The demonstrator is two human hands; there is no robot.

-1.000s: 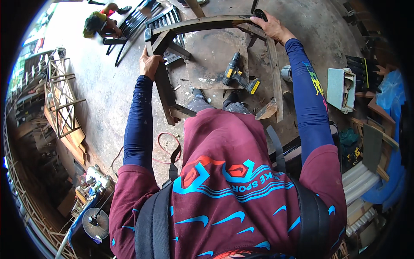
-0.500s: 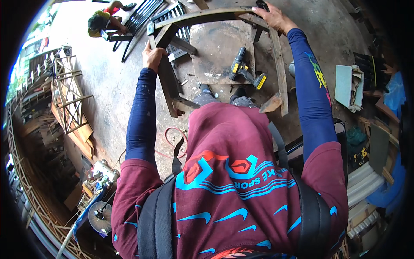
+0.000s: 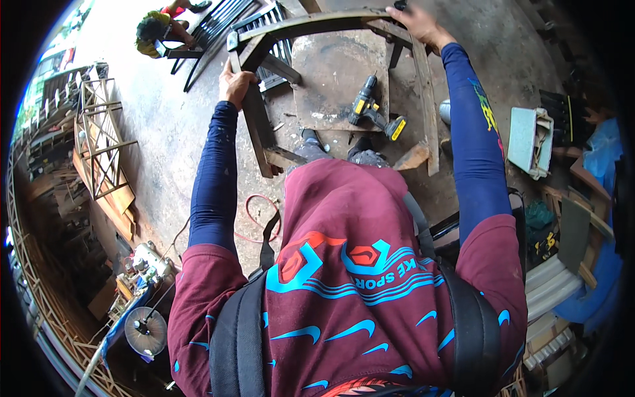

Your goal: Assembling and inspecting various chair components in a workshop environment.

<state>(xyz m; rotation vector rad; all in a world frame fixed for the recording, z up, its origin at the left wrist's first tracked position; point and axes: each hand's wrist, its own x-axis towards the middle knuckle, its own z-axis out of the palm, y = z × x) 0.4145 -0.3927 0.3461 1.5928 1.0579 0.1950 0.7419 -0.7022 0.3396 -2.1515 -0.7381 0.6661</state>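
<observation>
A dark wooden frame [image 3: 317, 25], with a curved top bar and legs hanging toward me, is held up between my outstretched arms. My left hand [image 3: 237, 87] is closed around its left leg, just below the corner joint. At the far right corner, my right hand [image 3: 421, 30] grips the frame; a small black piece shows at its fingertips, too unclear to name. Under the frame, a yellow-and-black cordless drill [image 3: 372, 109] lies on a worn square board [image 3: 314, 99]. My feet stand at the board's near edge.
Another person [image 3: 162, 30] crouches at the far left beside black slatted furniture [image 3: 228, 33]. A pale bin [image 3: 531, 142] stands right, near stacked materials. On the left are a metal lattice frame [image 3: 102, 142], a red hose [image 3: 248, 215] and a fan [image 3: 145, 331].
The wooden frame and both hands stay nearly where they were, grips unchanged. The view has shifted slightly, so the surroundings sit a little differently.
</observation>
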